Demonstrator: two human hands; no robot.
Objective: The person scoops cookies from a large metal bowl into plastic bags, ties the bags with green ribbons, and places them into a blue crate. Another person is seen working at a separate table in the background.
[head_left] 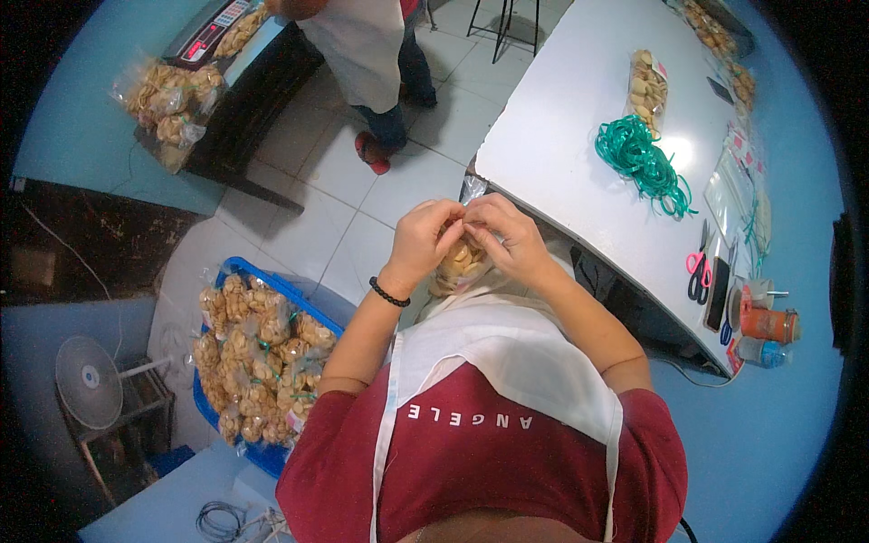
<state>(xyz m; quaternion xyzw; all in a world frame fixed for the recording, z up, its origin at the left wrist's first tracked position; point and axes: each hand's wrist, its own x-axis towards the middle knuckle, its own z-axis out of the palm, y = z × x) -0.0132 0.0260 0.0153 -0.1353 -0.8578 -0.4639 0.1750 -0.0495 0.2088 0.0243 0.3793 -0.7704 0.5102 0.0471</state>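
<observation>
A clear plastic bag of round, pale yellow cookies (461, 267) rests at my lap, over the white apron. My left hand (426, 234) and my right hand (501, 229) meet at its gathered neck, pinching it between fingertips. The bag's loose plastic top (473, 188) sticks up beyond my fingers. Whether a ribbon is around the neck cannot be seen, as my fingers cover it. On the white table (543, 136) to the right lies a tangled bundle of green ribbon (638, 159), touching another filled bag of cookies (647, 88).
A blue crate (285, 282) full of tied cookie bags stands at my left. Scissors (698, 271), a phone (717, 293) and jars (767, 322) lie along the table's right side. Another person (360, 61) stands by a digital scale (207, 34). A fan (88, 381) is at far left.
</observation>
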